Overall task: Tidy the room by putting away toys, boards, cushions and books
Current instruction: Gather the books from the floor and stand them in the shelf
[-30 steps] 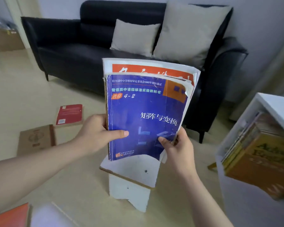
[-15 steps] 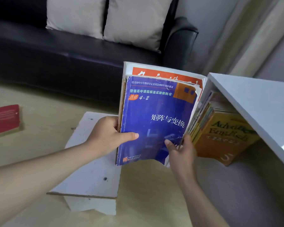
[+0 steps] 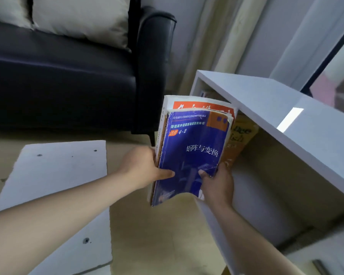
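Item 1. Stack of books (image 3: 193,153): held upright with a slight tilt, blue cover with white lettering facing the camera, and a larger book with an orange-red heading (image 3: 199,106) behind it. It sits at the open front of the shelf, at that opening's left end, just in front of a yellow book. Whether the stack touches the shelf cannot be told.

Item 2. Left hand (image 3: 141,167): grips the spine side of the stack, thumb pressed flat on the blue cover, fingers wrapped behind out of sight.

Item 3. Right hand (image 3: 216,183): pinches the lower right corner of the stack, thumb on the front cover, fingers hidden behind.

Item 4. Shelf (image 3: 266,100): white box unit, open toward the camera.

Item 5. Yellow book (image 3: 241,133): stands inside the shelf, mostly hidden by the stack.

Item 6. White board (image 3: 62,175): lies flat on the tan floor (image 3: 157,239), left of the hands, with small dark holes.

Item 7. Black sofa (image 3: 68,80): behind the board, carrying a pale cushion (image 3: 81,18) against its backrest.
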Tool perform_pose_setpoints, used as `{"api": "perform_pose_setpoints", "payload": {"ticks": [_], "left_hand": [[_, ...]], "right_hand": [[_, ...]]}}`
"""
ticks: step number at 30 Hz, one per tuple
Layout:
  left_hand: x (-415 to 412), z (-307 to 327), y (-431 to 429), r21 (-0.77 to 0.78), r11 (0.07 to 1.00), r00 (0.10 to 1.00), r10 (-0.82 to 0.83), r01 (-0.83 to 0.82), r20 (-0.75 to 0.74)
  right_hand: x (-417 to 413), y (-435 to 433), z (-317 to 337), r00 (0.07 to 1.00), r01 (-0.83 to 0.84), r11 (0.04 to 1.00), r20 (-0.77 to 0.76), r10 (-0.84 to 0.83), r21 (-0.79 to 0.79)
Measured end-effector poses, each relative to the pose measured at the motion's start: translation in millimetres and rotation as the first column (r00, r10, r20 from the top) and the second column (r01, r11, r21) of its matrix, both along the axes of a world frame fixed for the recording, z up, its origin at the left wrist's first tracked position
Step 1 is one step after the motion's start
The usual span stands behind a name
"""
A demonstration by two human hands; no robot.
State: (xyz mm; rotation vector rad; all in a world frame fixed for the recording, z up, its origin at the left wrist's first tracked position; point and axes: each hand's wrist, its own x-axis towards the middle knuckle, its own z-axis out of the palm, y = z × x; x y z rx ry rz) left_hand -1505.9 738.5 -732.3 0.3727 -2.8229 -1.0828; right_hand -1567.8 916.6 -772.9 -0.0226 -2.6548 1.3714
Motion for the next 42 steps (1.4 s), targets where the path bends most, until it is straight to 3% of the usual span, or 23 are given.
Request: {"api": "perform_pose_setpoints", "payload": {"ticks": [10,13,20,36,38,40,42], "left_hand": [[-38,-30,31,0.151,0.963,0.975,-0.220,0.223,-0.033],[-47,-36,38,0.100,0.962,0.967,-0.248,0.253,-0.061],[-68,-55,48,0.196,0.941,0.961,-0.265,0.275,-0.076],[-105,-73,71,0.035,0.953,0.952,-0.299,0.302,-0.061],[-105,-74,72,0.034,0.952,0.952,-0.300,0.303,-0.066],[-106,-75,73,0.030,0.955,0.954,-0.291,0.294,-0.072],[-108,-78,74,0.044,0.956,0.956,-0.285,0.288,-0.077]], "right_hand": [[-7,27,-28,0.968,0.249,0.891,0.121,-0.219,-0.379],[-15,30,-35,0.957,0.291,0.880,0.102,-0.273,-0.376],[-42,42,-50,0.940,0.334,0.847,0.085,-0.330,-0.414],[-81,70,-91,0.903,0.419,0.807,0.099,-0.418,-0.416],[-78,67,-99,0.877,0.480,0.804,0.157,-0.455,-0.351],[-74,59,-110,0.795,0.604,0.746,0.281,-0.538,-0.280],[-72,51,-116,0.749,0.652,0.693,0.401,-0.527,-0.308]]}}
